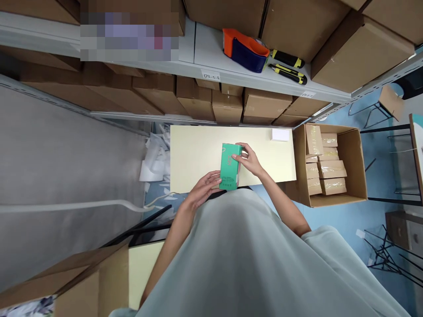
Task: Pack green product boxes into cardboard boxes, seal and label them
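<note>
A green printed box, upright in the view, is held between my two hands near the front edge of a pale yellow table. My left hand grips its lower left side, with the thumb across the front face. At the upper right edge, my right hand pinches the box between thumb and fingers. Farther right on the table lies a small white box. Whether the green box touches the tabletop I cannot tell.
A large open carton holding several taped brown packages stands at the right. Above the table, shelves carry brown boxes, an orange and blue tape dispenser and yellow-black cutters. Crumpled white wrapping lies left of the table.
</note>
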`<state>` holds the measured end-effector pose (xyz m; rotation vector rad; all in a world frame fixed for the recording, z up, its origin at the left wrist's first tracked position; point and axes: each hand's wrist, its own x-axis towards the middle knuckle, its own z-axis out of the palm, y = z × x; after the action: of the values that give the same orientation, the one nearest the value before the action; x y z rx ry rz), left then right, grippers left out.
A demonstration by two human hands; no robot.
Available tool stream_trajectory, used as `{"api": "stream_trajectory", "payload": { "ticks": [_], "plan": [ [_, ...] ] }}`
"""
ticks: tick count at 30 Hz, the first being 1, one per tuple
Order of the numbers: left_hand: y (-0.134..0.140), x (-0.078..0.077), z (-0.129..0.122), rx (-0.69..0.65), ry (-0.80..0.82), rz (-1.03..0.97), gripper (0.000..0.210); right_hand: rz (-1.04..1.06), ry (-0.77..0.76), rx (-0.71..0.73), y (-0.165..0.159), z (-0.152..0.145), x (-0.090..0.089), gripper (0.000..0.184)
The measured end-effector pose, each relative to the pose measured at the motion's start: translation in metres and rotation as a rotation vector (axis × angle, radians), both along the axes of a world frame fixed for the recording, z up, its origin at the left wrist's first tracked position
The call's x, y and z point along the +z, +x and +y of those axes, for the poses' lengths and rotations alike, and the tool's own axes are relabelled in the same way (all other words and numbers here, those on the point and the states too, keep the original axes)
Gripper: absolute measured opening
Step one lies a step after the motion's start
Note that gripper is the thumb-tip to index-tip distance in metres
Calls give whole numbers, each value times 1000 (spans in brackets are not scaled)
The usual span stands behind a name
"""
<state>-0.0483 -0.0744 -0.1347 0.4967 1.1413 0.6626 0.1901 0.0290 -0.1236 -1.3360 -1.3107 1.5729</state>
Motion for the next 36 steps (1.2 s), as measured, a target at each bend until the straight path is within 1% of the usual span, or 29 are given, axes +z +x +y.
{"api": "stream_trajectory", "payload": {
  "ticks": [2,5,9,15,18,21,23,25,27,29,31,33,35,36],
  "plan": [
    [-4,1,2,-50,-5,-7,85,70,-20,3,5,0,-1,69],
    [-2,2,4,-82,-5,-1,87,127,-55,6,8,-2,-2,67],
    [5,4,5,-55,-15,23,84,153,-63,16,10,-3,-1,68],
    [10,-1,3,-29,-3,82,87,118,-45,37,12,1,-2,78],
    [16,-4,2,52,52,212,91,21,-28,-37,8,0,-1,88],
    [28,-4,1,137,162,427,89,-111,-27,-117,-1,-5,6,101],
    [37,-1,-2,143,236,579,86,-179,-3,-124,-8,-8,12,100],
    [43,5,-4,123,292,664,85,-216,28,-127,-11,-10,16,90],
    [44,10,-6,99,308,611,85,-194,46,-131,-10,-10,18,81],
    [38,14,-5,78,284,446,85,-107,34,-116,-4,-8,17,77],
    [29,16,-2,38,232,263,85,10,-17,-85,2,-7,15,77],
    [19,18,2,-33,154,127,85,108,-81,-58,8,-7,13,79],
    [14,18,5,-90,86,60,83,165,-112,-46,10,-8,13,80],
    [12,18,6,-96,71,47,81,180,-113,-40,11,-9,13,80]
  ]
}}
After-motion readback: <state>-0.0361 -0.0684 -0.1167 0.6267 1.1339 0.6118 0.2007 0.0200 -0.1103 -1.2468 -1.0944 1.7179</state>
